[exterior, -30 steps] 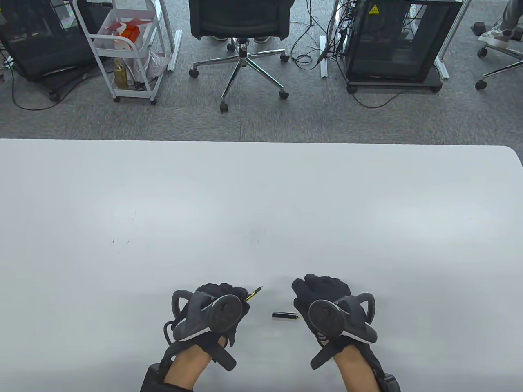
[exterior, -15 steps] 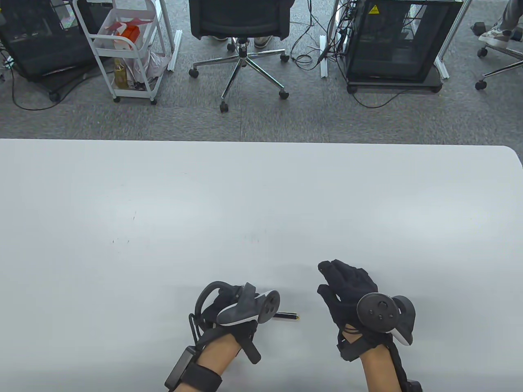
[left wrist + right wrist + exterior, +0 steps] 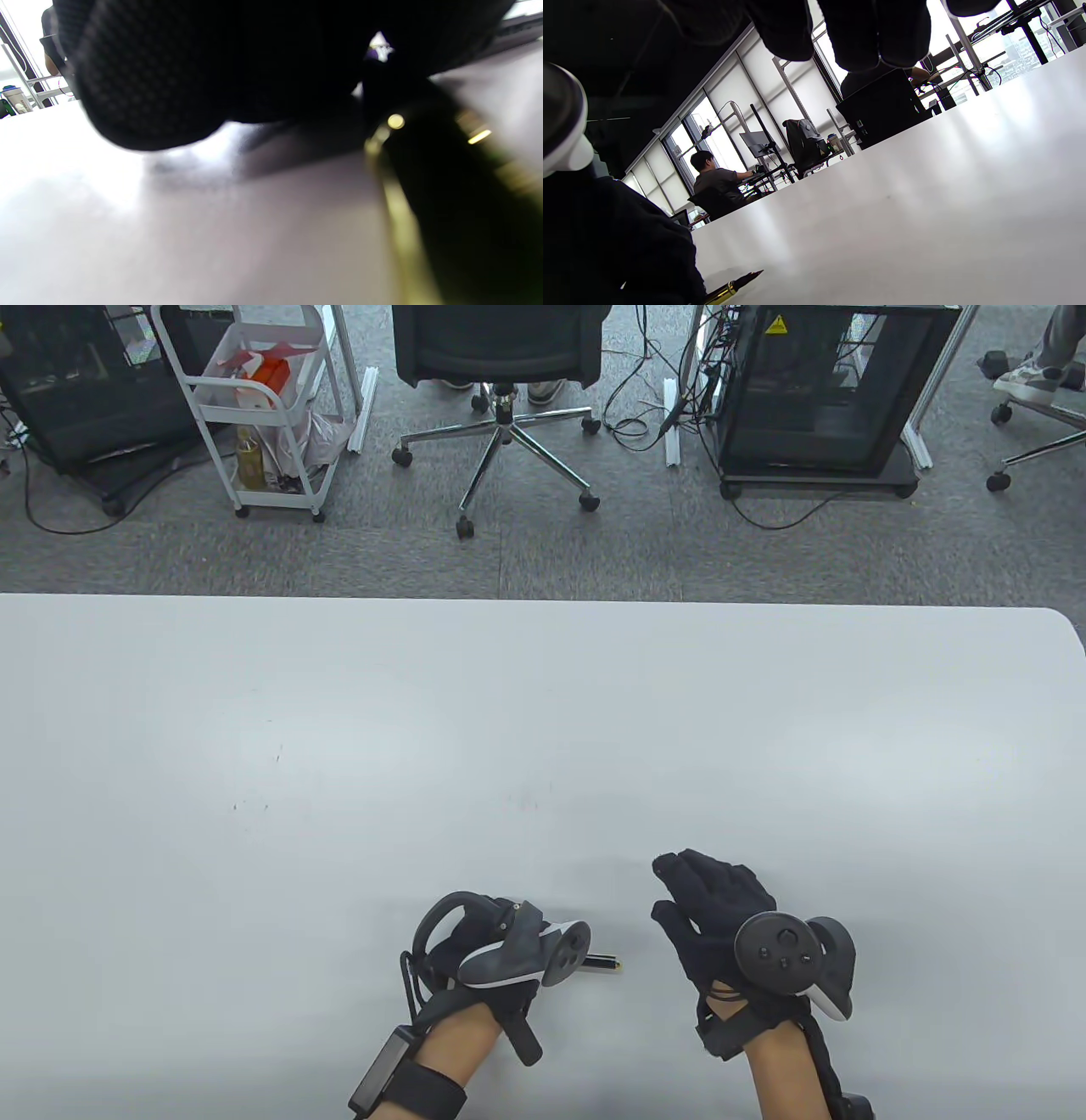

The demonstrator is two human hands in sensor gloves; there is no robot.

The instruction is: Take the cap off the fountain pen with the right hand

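Observation:
The black fountain pen cap (image 3: 601,961) with a gold tip lies on the white table (image 3: 543,712), and its left end is hidden under my left hand's tracker. My left hand (image 3: 501,950) lies on its side at the cap. The tracker hides its fingers and the pen. The left wrist view shows curled gloved fingers (image 3: 178,72) above a blurred black piece with a gold clip (image 3: 445,190). My right hand (image 3: 708,899) is open and holds nothing, to the right of the cap. A dark tip with a gold band (image 3: 734,288) pokes out beside the left glove; cap or pen, I cannot tell.
The table's far edge (image 3: 543,598) runs across the middle of the table view. Beyond it on the floor are an office chair (image 3: 501,356), a white cart (image 3: 254,398) and a black cabinet (image 3: 814,390).
My left hand has rolled onto its side and slid right over the cap's left end; the pen's nib no longer shows. My right hand has moved right, away from the cap, with its fingers spread.

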